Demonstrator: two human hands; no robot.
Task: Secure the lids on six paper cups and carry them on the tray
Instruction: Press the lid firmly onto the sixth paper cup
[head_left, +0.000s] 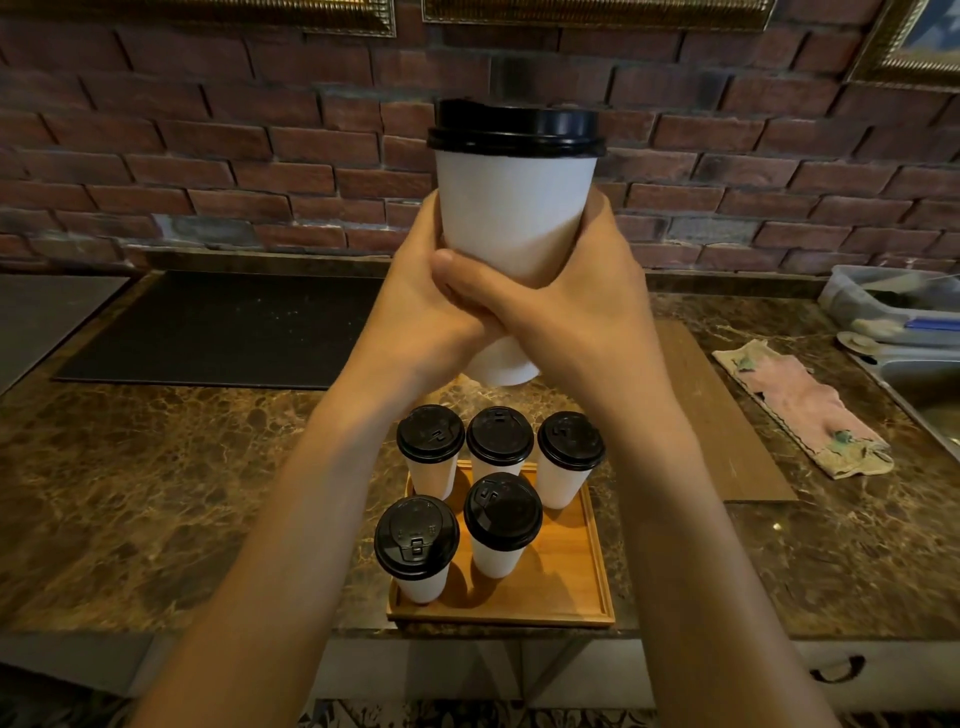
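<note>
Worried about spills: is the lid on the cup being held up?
On. The black lid sits level on the raised cup, gripped by left hand and right hand. Tightness: cannot tell.

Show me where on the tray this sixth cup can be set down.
On the tray, the front right corner is bare for the raised cup, bordered by the front middle cup and the back right cup. The back row and front left corner are crowded.

Tray (566, 582) near-right corner free — lidded cups (503, 512) crowd rest.
</note>
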